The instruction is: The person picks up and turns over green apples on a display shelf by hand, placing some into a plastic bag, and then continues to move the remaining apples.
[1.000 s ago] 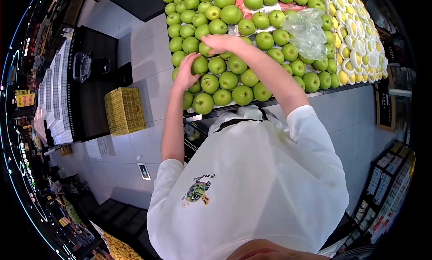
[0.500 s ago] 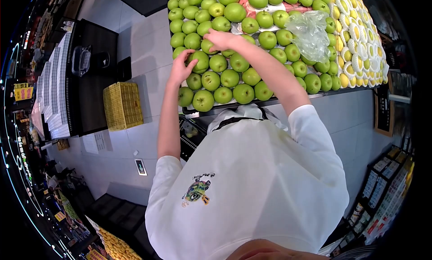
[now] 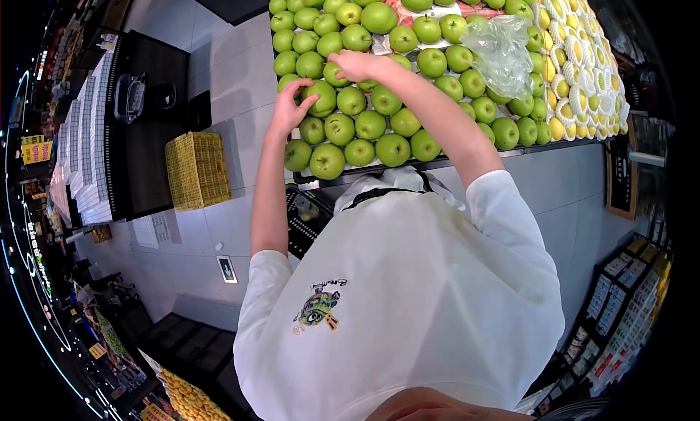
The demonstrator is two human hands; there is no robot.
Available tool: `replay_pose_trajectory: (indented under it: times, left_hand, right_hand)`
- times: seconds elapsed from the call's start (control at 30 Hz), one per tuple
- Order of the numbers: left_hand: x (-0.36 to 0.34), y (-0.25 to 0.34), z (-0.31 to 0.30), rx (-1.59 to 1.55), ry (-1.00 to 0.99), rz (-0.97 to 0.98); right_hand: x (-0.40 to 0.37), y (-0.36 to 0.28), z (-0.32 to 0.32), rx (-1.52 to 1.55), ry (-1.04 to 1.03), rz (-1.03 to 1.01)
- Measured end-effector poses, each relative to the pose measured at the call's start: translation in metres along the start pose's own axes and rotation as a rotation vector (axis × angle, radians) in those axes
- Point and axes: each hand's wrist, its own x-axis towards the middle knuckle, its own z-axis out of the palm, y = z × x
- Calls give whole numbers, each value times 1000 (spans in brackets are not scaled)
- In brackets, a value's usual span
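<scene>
Green apples (image 3: 394, 150) lie in close rows on the display stand. My left hand (image 3: 290, 112) curls its thumb and fingers around the side of one green apple (image 3: 321, 98) near the stand's left edge. Just beyond it, my right hand (image 3: 353, 65) reaches across with bent fingers over another green apple (image 3: 333, 75), which it partly covers. Both of these apples rest among the others. The undersides of my right fingers are hidden.
A crumpled clear plastic bag (image 3: 499, 53) lies on the apples to the right. Yellow fruit in white foam nets (image 3: 580, 64) fills the stand's far right. On the floor at left stands a yellow woven basket (image 3: 197, 172), beside a dark counter (image 3: 146, 158).
Both hands stay at nearly the same places on the same apples. The whole view has shifted very slightly.
</scene>
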Motion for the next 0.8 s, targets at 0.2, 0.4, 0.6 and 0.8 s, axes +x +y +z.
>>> replay_pose_trajectory:
  times: [0.2,0.4,0.6,0.8]
  left_hand:
    - [-2,2,-3,45,42,-87]
    - [-2,-16,-2,-89,77,-74]
    - [-4,-34,-14,-181,294,-128]
    - [-35,-55,-22,-122,310,-663]
  right_hand:
    - [-19,10,-1,93,78,-38]
    - [-19,26,-1,118,171,-80]
    - [-34,-49,-20,-7,425,-74]
    - [-11,-72,9,53,348,-220]
